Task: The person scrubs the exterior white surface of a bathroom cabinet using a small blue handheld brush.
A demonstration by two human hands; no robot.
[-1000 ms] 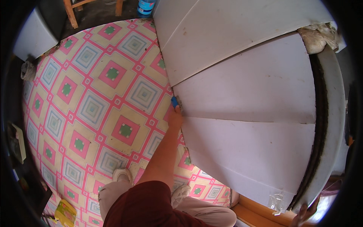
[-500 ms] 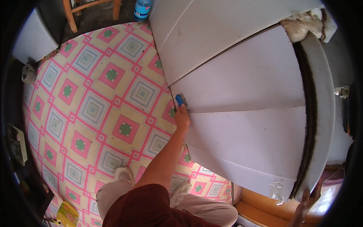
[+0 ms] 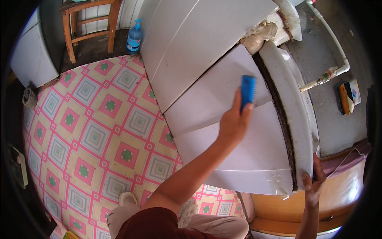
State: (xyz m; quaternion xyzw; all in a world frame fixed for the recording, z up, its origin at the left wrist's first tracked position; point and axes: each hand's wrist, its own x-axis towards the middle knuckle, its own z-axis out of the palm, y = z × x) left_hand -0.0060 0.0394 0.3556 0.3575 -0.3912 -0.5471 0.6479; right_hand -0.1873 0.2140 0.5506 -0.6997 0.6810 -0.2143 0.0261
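Observation:
My left hand (image 3: 232, 123) grips a blue scrub brush (image 3: 248, 89) with short bristles along its right side. It is held over the white panels, close to the fold between the upper panel (image 3: 223, 89) and the lower panel (image 3: 238, 147). Whether the bristles touch the surface I cannot tell. At the lower right, my right hand (image 3: 313, 181) is closed around the lower end of a long white rim (image 3: 296, 127), thumb on the front, fingers partly hidden behind it. A dark, dirty gap (image 3: 278, 111) runs between the rim and the panels.
A crumpled plastic bag (image 3: 260, 36) is wedged at the rim's top end. A white pipe (image 3: 332, 44) and a small box (image 3: 352, 95) lie beyond. A blue pump bottle (image 3: 134, 38) and wooden stool (image 3: 89, 28) stand far left, past the patterned floor (image 3: 107, 137).
My left hand has carried the brush from the panels' left edge up and right, toward the rim. My right hand stays on the rim's lower end. The whole view has shifted.

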